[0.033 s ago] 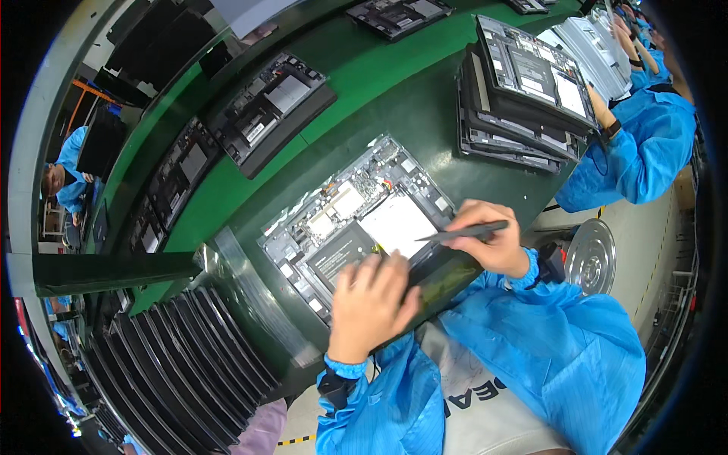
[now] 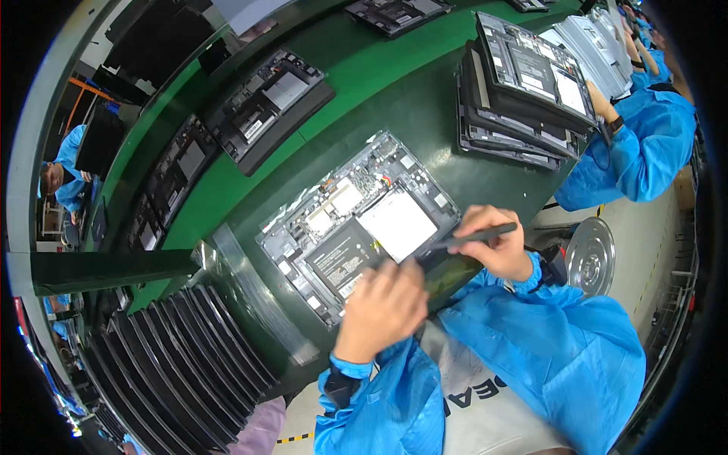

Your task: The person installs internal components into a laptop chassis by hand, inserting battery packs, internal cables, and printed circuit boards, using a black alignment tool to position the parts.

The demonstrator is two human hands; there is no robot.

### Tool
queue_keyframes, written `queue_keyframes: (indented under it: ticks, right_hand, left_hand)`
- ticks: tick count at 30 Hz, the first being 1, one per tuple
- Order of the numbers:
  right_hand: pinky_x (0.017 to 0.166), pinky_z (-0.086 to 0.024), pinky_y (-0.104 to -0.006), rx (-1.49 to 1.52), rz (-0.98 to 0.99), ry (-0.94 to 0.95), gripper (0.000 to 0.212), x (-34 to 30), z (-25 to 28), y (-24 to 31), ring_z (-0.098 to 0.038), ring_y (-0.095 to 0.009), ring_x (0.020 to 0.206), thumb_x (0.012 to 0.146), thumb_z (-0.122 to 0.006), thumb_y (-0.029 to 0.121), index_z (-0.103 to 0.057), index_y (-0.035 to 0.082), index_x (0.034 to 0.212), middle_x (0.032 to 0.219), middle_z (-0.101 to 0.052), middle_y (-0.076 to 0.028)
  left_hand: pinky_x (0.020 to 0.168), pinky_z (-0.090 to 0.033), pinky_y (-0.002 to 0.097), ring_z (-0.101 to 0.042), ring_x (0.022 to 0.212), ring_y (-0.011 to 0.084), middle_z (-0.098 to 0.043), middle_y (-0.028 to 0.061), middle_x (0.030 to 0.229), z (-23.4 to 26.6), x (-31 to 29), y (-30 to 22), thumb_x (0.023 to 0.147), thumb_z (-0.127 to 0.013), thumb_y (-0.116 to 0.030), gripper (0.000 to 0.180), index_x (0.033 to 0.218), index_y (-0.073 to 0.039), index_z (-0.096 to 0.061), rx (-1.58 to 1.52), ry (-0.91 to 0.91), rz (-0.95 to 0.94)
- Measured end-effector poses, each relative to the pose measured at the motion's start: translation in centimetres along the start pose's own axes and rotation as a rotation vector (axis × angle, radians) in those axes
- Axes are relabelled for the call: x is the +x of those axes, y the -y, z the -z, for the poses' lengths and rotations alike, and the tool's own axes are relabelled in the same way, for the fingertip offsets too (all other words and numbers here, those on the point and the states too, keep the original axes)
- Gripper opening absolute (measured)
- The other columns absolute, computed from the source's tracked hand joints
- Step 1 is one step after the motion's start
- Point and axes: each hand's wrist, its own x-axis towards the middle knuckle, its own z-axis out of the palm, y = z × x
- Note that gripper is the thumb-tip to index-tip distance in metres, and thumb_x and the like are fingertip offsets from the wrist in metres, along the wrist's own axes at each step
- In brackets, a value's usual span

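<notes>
My right fingers (image 2: 485, 215) clamp the black stick (image 2: 500, 230); left fingers (image 2: 388, 287), I cannot tell. I should touch the computer (image 2: 350, 244) gently.

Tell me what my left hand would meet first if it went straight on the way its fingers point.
Probably the white panel in the open device, just ahead of your left hand. The hand is blurred, and whether it already touches the device is unclear.

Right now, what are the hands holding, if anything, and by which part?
The right hand holds a slim dark tool roughly mid-length. Whether the left hand, blurred at the opened device, grips anything cannot be told.
</notes>
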Motion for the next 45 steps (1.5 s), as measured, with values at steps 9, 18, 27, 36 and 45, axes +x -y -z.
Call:
queue_keyframes:
  ticks: [9,18,27,36,45]
  right_hand:
    - [0.064,-0.051,-0.0337,-0.282,-0.329,0.185,0.017,-6.7,-1.3,-3.8,-0.069,-0.021,0.073,0.091,-0.082,0.010,-0.074,0.001,0.104,0.092,-0.075,-0.012]
    - [0.074,-0.057,-0.0387,-0.303,-0.088,0.299,0.018,-6.5,-2.4,-4.2,-0.072,-0.032,0.084,0.091,-0.082,0.009,-0.073,0.001,0.104,0.097,-0.075,-0.015]
    - [0.069,-0.055,-0.0353,-0.190,-0.016,0.185,0.021,-5.3,-1.7,-1.6,-0.072,-0.024,0.080,0.086,-0.084,0.001,-0.072,0.001,0.103,0.095,-0.075,-0.013]
    - [0.084,-0.059,-0.0337,0.225,-0.122,0.156,0.031,3.4,6.1,1.7,-0.069,-0.022,0.102,0.091,-0.075,-0.005,-0.062,0.000,0.119,0.112,-0.067,-0.017]
    - [0.066,-0.051,-0.0308,-0.094,0.093,0.144,0.081,17.1,1.4,-3.2,-0.062,-0.015,0.070,0.104,-0.067,0.013,-0.015,-0.002,0.164,0.091,-0.066,-0.010]
  left_hand:
    - [0.096,-0.054,0.0403,-0.062,0.121,0.0278,-0.068,0.0088,0.129,-5.9,-6.4,-6.6,0.091,-0.074,-0.022,0.037,0.123,-0.003,-0.072,-0.138,0.135,0.299]
    - [0.100,-0.054,0.0439,-0.059,0.125,0.0324,-0.065,0.0119,0.134,-6.0,-6.3,-7.0,0.091,-0.074,-0.024,0.044,0.127,0.001,-0.070,-0.148,0.179,0.330]
    - [0.106,-0.051,0.0450,-0.057,0.128,0.0332,-0.064,0.0115,0.135,-5.7,-5.8,-6.8,0.094,-0.071,-0.028,0.045,0.129,0.001,-0.069,-0.224,0.207,0.404]
    - [0.088,-0.054,0.0406,-0.068,0.091,0.0274,-0.075,0.0073,0.102,0.4,-1.5,-4.8,0.083,-0.075,-0.002,0.023,0.105,-0.006,-0.079,-0.271,-0.182,0.492]
    - [0.111,-0.043,0.0535,-0.048,0.130,0.0430,-0.052,0.0197,0.148,-2.6,9.3,3.1,0.091,-0.076,-0.022,0.051,0.138,-0.005,-0.065,0.179,-0.096,0.513]
